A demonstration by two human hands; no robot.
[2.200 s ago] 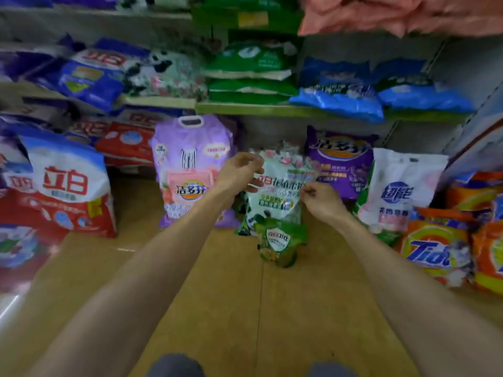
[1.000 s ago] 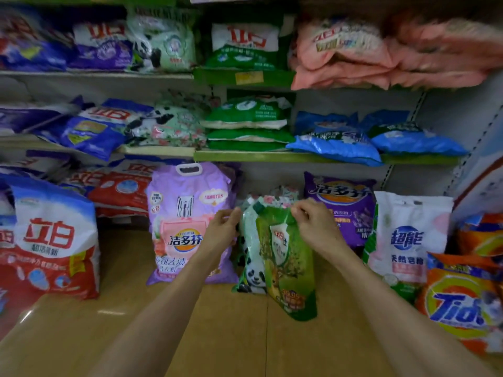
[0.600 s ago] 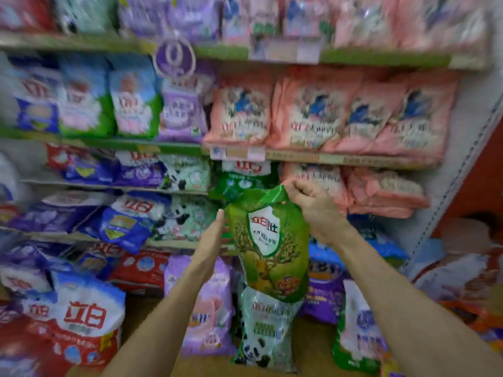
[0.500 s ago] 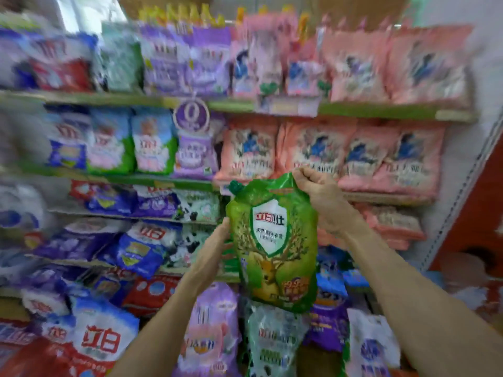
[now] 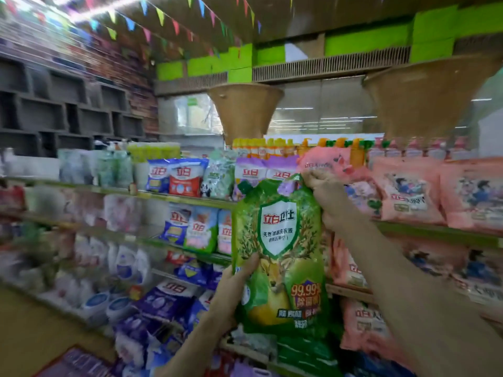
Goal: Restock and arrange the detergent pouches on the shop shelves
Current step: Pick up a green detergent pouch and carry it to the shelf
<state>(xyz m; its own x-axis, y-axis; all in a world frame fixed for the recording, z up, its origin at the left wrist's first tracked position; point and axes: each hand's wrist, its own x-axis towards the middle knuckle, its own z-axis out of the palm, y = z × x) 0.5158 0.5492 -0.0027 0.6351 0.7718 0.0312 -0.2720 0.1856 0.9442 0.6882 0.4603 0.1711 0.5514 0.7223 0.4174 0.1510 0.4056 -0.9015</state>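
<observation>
I hold a green detergent pouch (image 5: 280, 257) upright in front of the shelves, at about the height of the upper rows. My right hand (image 5: 325, 197) pinches its top right corner. My left hand (image 5: 234, 289) grips its lower left edge, thumb on the front. Behind it stand purple pouches (image 5: 265, 172) on the top shelf and pink pouches (image 5: 408, 191) to the right. Blue and red pouches (image 5: 177, 176) stand further left on the same shelf.
Green-edged shelf boards (image 5: 168, 198) run across several levels, packed with pouches. Yellow and orange bottles (image 5: 261, 148) line the very top. More pink pouches (image 5: 362, 322) and green packs (image 5: 304, 352) fill the lower shelves. The tan floor (image 5: 32, 330) shows at lower left.
The green pouch went up from the floor-level row to the upper shelves, held by both hands. My view swung upward with it, and the ceiling and top shelf now show.
</observation>
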